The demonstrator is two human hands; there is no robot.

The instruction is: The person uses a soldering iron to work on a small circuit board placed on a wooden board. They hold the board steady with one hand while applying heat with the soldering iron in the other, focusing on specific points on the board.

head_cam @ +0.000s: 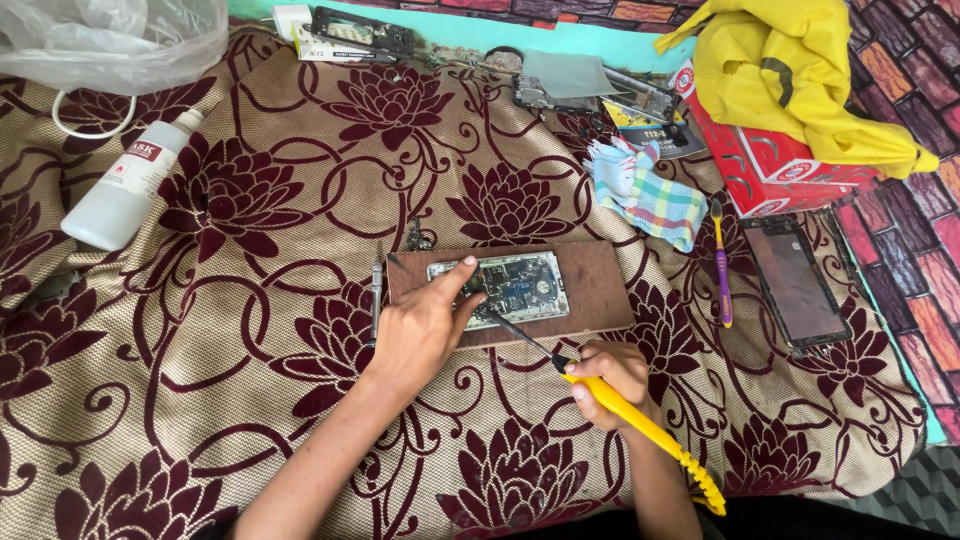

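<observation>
Head view: a circuit board (503, 287) lies flat on a small brown wooden slab (598, 285), which rests on a floral maroon-and-tan cloth (250, 330) near the middle of the scene. The left hand (425, 330) is spread over the board's left end, thumb and fingertips pressing it down. The right hand (608, 375) is clenched around the yellow handle of a soldering iron (640, 425), whose dark shaft slants up and left so that the tip meets the board near its lower middle.

To do this well, I judge the left hand should pin the board firmly while keeping its fingers away from the hot tip, which stands just beside them. The right hand would do best resting its heel on the cloth, so the tip touches only the one joint and does not slide across neighbouring parts.

A thin pen-like tool (376, 295) lies just left of the slab. Far left is a white bottle (125, 185); to the right lie a checked rag (648, 195), a purple toothbrush (722, 265), a phone screen (800, 285) and a red box (770, 165) under yellow fabric (800, 70).
</observation>
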